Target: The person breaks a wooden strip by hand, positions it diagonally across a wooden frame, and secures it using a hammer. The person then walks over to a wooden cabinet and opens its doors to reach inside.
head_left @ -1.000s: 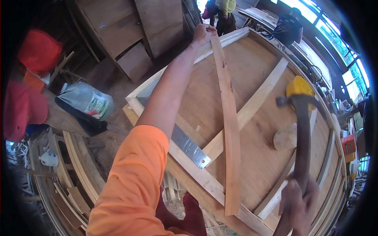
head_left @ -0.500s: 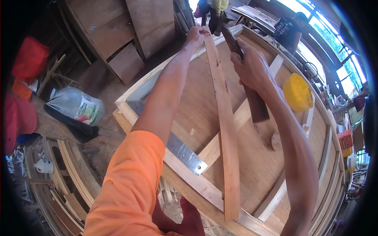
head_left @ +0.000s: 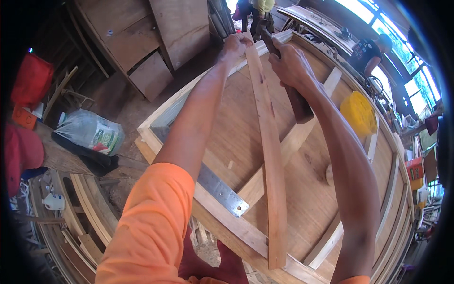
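A long wooden strip (head_left: 270, 142) lies lengthwise across a large framed wooden panel (head_left: 222, 137), over a diagonal brace (head_left: 295, 141). My left hand (head_left: 235, 46) is closed at the strip's far end, its fingers bent over the edge. Whether they also pinch something small, I cannot tell. My right hand (head_left: 293, 66) grips a hammer by its thick dark wooden handle (head_left: 301, 110). The hammer's dark head is near the strip's far end, just right of my left fingers. A flat metal square (head_left: 222, 191) rests along the panel's left edge, partly hidden under my left arm.
A yellow bowl-shaped container (head_left: 358, 113) sits on the panel's right side. Left of the panel are a big clear plastic bottle (head_left: 94, 130) and a red bag (head_left: 32, 80). Plywood boards (head_left: 179, 33) lean at the back. One person (head_left: 366, 52) is at the far right; another stands behind.
My right hand has brought the hammer left and farther away, closer to my left fingers. My left hand stays at the strip's end. The person at the far right has shifted.
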### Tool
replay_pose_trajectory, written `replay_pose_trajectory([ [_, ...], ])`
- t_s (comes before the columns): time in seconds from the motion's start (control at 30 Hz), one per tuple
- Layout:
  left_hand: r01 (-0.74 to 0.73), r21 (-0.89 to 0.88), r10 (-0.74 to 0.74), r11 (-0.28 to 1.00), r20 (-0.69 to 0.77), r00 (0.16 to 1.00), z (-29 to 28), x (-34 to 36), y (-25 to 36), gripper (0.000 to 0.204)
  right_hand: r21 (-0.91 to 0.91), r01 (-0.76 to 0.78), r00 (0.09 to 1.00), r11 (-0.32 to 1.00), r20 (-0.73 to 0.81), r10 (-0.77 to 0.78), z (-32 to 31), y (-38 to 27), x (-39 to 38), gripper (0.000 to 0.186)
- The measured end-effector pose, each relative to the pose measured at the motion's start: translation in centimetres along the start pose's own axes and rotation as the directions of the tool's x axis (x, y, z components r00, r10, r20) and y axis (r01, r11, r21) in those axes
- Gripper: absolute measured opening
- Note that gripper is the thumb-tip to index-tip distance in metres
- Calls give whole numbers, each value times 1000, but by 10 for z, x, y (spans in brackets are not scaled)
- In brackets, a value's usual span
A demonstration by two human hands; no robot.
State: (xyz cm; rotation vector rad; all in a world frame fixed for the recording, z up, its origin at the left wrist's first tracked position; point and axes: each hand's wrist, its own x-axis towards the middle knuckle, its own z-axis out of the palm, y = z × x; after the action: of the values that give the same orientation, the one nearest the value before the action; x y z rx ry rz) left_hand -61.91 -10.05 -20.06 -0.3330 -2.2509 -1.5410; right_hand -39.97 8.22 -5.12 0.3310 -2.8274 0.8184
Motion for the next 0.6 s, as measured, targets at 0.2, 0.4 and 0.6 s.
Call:
replay_pose_trajectory([
  [0.2,4,59,-5,998,25,1000,14,-7,6,15,18,-5,1000,1000,-8,5,-2,7,5,62],
  [0.4,82,30,-84,996,71,994,13,-3,-2,18,3,39,999,999,-25,-39,12,19,8,62],
  [0.6,26,52,-28,998,54,998,9,-4,-11,20,36,33,998,999,-57,-31,6,8,9,57],
])
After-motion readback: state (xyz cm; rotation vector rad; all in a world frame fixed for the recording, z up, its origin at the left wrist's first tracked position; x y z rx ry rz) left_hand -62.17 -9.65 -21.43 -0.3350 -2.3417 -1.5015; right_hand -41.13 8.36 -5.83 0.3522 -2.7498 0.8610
